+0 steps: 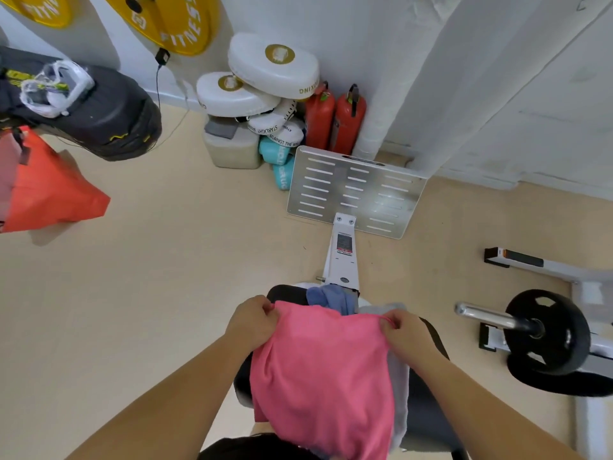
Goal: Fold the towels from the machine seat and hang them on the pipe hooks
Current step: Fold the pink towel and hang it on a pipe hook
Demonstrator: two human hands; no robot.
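Observation:
A pink towel (pixel 326 370) hangs spread between my hands above the black machine seat (pixel 428 403). My left hand (pixel 253 322) pinches its upper left corner. Its upper right corner is pinched by my right hand (pixel 406 332). A blue towel (pixel 331 298) lies bunched on the seat's far end. A grey-white towel (pixel 399 386) lies on the seat, mostly hidden under the pink one. No pipe hooks are in view.
The machine's white beam (pixel 343 257) leads to a metal footplate (pixel 356 190). A barbell with a black plate (pixel 547 330) lies at the right. White boxing pads (pixel 265 81) and red extinguishers (pixel 335 117) stand by the wall. A black punching bag (pixel 99 111) and orange bag (pixel 43 190) hang at left.

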